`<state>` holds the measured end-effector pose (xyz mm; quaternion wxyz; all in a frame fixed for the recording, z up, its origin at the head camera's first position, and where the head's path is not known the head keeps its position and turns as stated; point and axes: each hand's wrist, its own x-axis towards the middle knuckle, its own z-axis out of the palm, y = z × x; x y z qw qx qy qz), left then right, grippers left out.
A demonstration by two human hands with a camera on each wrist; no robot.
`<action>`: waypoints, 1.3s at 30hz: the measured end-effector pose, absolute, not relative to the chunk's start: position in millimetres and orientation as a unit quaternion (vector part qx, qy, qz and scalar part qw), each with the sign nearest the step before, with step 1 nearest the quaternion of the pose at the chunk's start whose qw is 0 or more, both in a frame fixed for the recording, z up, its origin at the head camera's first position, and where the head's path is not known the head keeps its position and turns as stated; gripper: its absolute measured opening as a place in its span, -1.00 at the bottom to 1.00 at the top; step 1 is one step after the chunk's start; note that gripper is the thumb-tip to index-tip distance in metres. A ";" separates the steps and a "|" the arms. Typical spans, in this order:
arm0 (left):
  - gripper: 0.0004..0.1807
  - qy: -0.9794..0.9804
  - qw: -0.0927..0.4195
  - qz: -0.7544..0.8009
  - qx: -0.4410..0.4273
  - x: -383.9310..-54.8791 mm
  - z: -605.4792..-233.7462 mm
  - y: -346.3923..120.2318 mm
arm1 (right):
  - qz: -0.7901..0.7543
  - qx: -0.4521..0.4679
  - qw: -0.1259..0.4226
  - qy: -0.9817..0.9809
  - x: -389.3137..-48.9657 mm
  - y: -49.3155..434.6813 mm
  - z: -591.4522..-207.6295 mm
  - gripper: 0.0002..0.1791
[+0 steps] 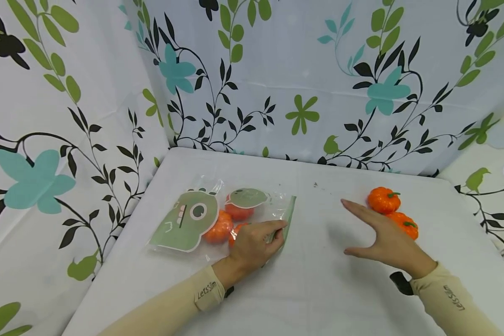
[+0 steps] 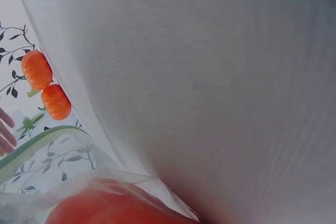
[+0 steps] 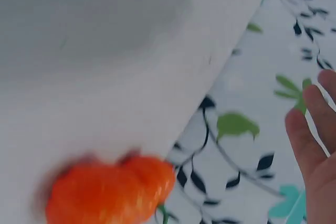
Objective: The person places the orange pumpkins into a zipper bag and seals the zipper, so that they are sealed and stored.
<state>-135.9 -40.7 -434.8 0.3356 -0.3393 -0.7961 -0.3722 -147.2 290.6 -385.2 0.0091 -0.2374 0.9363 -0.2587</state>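
Observation:
A clear zip bag (image 1: 174, 228) with a green cartoon monster print lies on the table, with small orange pumpkins (image 1: 219, 227) inside it. My left hand (image 1: 256, 242) pinches the bag's green edge strip on its right side, covering part of the bag and a pumpkin. To the right, my right hand (image 1: 388, 238) is held over the table, thumb and fingers spread apart and holding nothing. Just beyond it are two loose pumpkins, a far one (image 1: 383, 200) and a nearer one (image 1: 404, 226), the latter partly hidden by the hand. Both appear blurred in the right wrist view.
A white cloth covers the table (image 1: 306, 289). Patterned curtains (image 1: 252, 84) with leaves, birds and flowers hang behind it and along the left and right sides. A few small dark specks (image 1: 315, 185) mark the cloth near the back.

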 end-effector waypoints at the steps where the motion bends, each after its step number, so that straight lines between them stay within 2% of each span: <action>1: -0.73 -0.797 0.335 -0.372 -0.338 -135.8 -435.3 -40.6 | -0.253 -0.226 -0.002 0.941 -145.9 296.7 -381.2 0.22; 5: -0.73 -0.798 0.332 -0.372 -0.338 -135.5 -436.5 -40.8 | -0.256 -0.189 -0.033 0.947 -142.4 316.7 -370.8 0.35; 12: -0.75 -0.796 0.325 -0.380 -0.341 -134.3 -437.2 -41.2 | -0.218 -0.210 -0.109 0.947 -148.1 344.5 -375.6 0.59; 15: -0.75 -0.796 0.325 -0.380 -0.341 -134.0 -437.1 -42.0 | -0.198 -0.195 -0.121 0.953 -149.6 355.4 -379.6 0.66; 25: -0.76 -0.798 0.317 -0.383 -0.340 -133.4 -436.7 -43.5 | -0.254 -0.033 -0.027 0.966 -149.0 383.2 -398.9 0.72; 29: -0.76 -0.798 0.320 -0.382 -0.340 -133.3 -436.5 -43.3 | -0.280 0.020 0.012 0.960 -149.0 391.8 -406.0 0.68; 39: -0.76 -0.800 0.315 -0.380 -0.340 -133.0 -436.6 -43.0 | -0.336 0.065 0.112 0.933 -152.0 404.8 -421.1 0.50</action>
